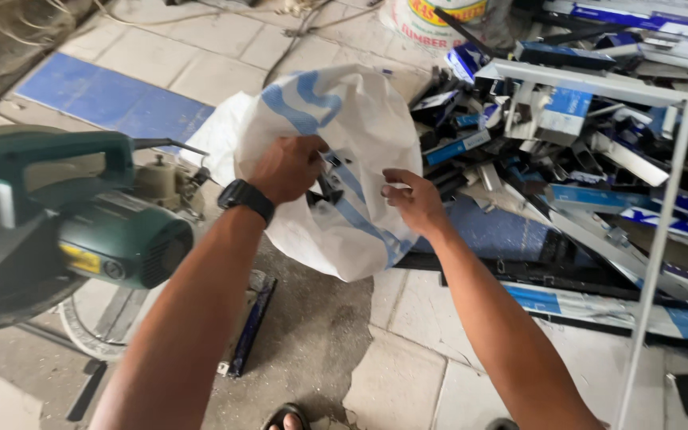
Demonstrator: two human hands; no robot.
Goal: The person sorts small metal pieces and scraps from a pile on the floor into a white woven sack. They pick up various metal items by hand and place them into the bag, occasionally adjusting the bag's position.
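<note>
We held a white woven sack (336, 119) with pale blue stripes, its mouth pulled open toward us and its body bulging upward over the tiled floor. Its lower edge hung just above a grey patch of ground. Inside the opening we saw a few dark and blue-wrapped metal offcuts (330, 181), short lengths lying jumbled together, partly hidden by the folded rim of cloth.

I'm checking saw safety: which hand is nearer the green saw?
Left. The left hand grips the white sack just right of the green saw; the right hand holds the sack's far side, farther away.
</note>
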